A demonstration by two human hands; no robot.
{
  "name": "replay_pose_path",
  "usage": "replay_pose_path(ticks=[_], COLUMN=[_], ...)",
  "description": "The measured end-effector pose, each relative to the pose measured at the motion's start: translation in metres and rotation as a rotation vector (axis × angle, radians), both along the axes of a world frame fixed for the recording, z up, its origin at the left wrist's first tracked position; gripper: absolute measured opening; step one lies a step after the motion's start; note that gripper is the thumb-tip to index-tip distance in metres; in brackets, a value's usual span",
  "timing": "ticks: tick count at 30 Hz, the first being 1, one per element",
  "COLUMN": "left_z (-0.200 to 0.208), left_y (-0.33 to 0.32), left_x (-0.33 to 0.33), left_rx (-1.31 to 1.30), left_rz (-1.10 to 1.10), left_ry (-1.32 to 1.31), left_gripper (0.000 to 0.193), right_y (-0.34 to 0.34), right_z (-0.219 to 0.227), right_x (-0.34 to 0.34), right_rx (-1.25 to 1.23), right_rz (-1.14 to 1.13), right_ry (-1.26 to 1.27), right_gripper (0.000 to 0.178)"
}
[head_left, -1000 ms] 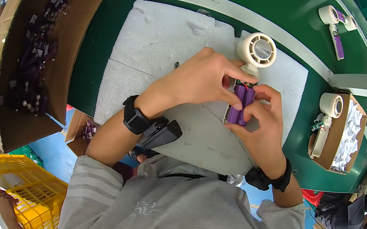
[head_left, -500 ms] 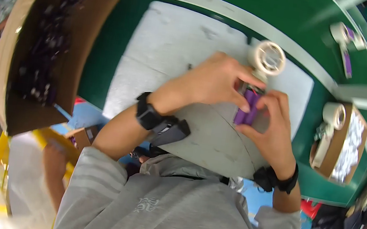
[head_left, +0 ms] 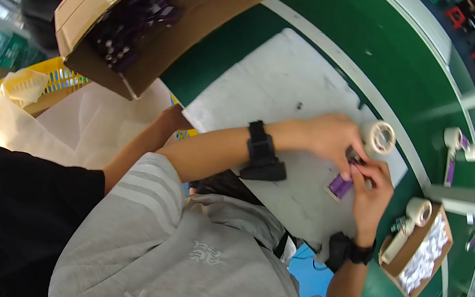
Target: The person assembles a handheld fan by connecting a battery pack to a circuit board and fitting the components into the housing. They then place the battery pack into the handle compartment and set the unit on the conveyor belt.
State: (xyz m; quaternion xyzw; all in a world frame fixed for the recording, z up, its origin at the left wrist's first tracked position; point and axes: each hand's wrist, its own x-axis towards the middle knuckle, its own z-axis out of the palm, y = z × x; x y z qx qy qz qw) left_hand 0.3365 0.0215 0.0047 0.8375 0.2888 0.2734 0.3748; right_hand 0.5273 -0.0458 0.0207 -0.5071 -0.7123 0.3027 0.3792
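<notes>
A cream handheld fan (head_left: 379,137) with a round head lies over a white foam sheet (head_left: 246,91), its handle side toward me. A purple battery pack (head_left: 340,187) of rounded cells sits along the handle. My left hand (head_left: 335,140) grips the handle just below the fan head, thumb and fingers closed. On the other side my right hand (head_left: 372,193) is closed, with thumb and finger pinching at the upper end of the battery pack. Both sets of fingertips nearly meet there and hide that joint.
At the left stands a large cardboard box (head_left: 166,69) of purple battery packs. To the right, a small box (head_left: 394,264) holds silvery pieces and another fan (head_left: 417,212). More fan parts (head_left: 454,140) lie at the far right. A person in black (head_left: 9,218) is close on my left.
The whole view has turned, so the bench appears tilted and shifted right. My right fingers have moved from the battery pack's lower end and side up to its upper end, beside my left fingers.
</notes>
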Motion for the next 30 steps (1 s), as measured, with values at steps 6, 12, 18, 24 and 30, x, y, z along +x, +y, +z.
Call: replay_pose_path(ticks=[6,12,18,24,30], left_z=[0.02,0.012,-0.007,-0.019,-0.012], left_y=[0.006,0.005,0.001,0.002,0.004], left_x=[0.002,0.0,0.002,0.016,0.004], left_rx=[-0.295,-0.351,-0.189,-0.076,-0.394], left_rz=[-0.095,0.003,0.311,0.421,0.522], left_ry=[0.047,0.075,-0.119,-0.148,-0.236], left_gripper=[0.05,0.053,0.047,0.031,0.027], right_y=[-0.013,-0.028,0.026,0.179,0.129], right_z=[0.009,0.0,-0.006,-0.017,0.039], right_x=[0.008,0.011,0.002,0.061,0.059], right_rx=[0.174,0.314,0.338,0.358,0.298], right_rz=[0.027,0.19,0.058,-0.306,-0.265], right_ry=[-0.315,-0.471,-0.489,-0.655,-0.548], right_gripper=[0.024,0.065,0.065,0.045,0.056])
